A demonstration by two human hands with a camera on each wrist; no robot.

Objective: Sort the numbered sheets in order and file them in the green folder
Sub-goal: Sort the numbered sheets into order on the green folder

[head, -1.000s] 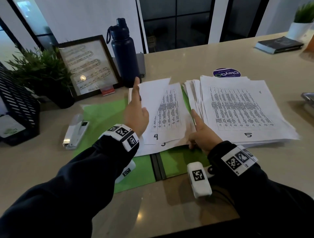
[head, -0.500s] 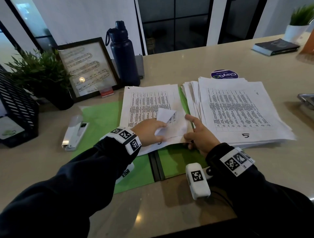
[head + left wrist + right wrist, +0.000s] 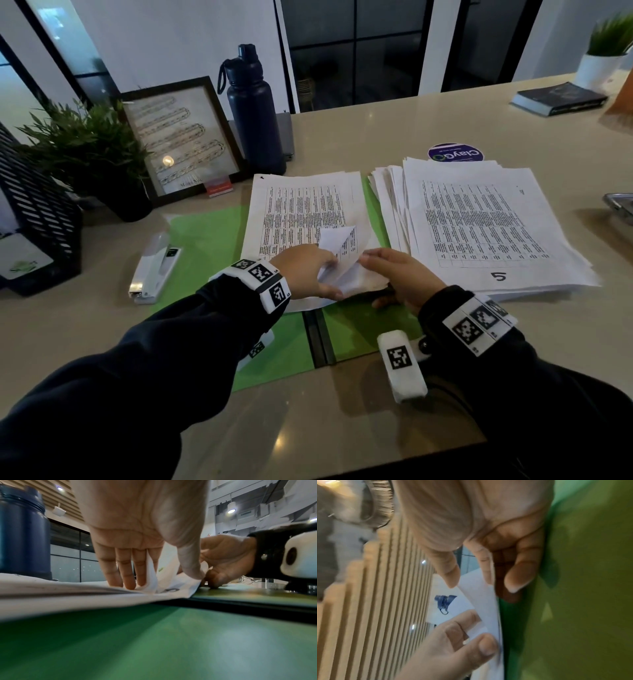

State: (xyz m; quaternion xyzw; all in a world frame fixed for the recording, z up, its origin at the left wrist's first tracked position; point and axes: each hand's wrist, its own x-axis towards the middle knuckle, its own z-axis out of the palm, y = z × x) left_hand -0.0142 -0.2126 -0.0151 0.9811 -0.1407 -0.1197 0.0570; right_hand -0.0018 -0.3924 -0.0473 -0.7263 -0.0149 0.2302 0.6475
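Note:
The green folder point(image 3: 212, 233) lies open on the table, its inside also seen in the wrist views point(image 3: 154, 642) point(image 3: 582, 588). A stack of printed sheets point(image 3: 301, 212) rests on it. My left hand point(image 3: 308, 270) presses on the stack's near edge, with a lifted sheet corner point(image 3: 337, 240) caught between its fingers point(image 3: 154, 577). My right hand point(image 3: 394, 274) pinches the stack's near right corner, thumb and forefinger either side of the paper point(image 3: 471, 582). A second, thicker stack point(image 3: 479, 222) topped by the sheet marked 5 lies to the right.
A white stapler point(image 3: 154, 270) lies left of the folder. Behind stand a dark bottle point(image 3: 255, 113), a picture frame point(image 3: 178, 137), a plant point(image 3: 89, 147) and a black mesh tray point(image 3: 37, 212). A round sticker point(image 3: 455, 153), a book point(image 3: 558, 99) and a metal object point(image 3: 620, 205) are on the right.
The sheet that my left hand held raised now lies flat on the stack. My left hand came down to the near edge. My right hand shifted left onto the stack's near right corner.

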